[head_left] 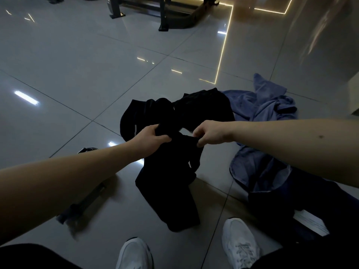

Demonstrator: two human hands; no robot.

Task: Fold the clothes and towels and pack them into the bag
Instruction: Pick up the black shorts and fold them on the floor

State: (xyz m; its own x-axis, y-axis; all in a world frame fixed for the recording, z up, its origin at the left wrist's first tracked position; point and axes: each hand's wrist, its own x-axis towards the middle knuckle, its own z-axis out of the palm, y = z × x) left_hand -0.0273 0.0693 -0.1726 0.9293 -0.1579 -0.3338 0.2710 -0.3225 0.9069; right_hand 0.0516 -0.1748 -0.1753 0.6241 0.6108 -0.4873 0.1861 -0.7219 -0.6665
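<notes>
Item: black garment [169, 181], plain dark fabric, soft and crumpled, with a loop-like strap or opening at its right edge. It is held up at its top edge over the tiled floor [77, 74], and its lower end hangs down to the floor just ahead of the shoes.

Hands: left hand [153, 135] has its fingers curled tight round a bunched fold at the garment's upper left. Right hand [210, 133] pinches the upper right edge between thumb and curled fingers. Both forearms are bare.

Adjacent: a black heap [202, 109] lies on the floor directly behind the hands, a thin pale stripe showing on its left part. Whether it is joined to the held piece cannot be told.

Further textiles: blue towel [268, 105], rumpled, on the floor to the right, touching the black heap. A second blue cloth [252, 167] lies under the right forearm, beside a dark navy piece [291, 200] whose kind cannot be made out.

Other: white left shoe [134, 253] and white right shoe [239, 241] at the bottom edge; a dark bar [83, 202] on the floor under the left forearm; a metal frame [165, 8] at the far end.
</notes>
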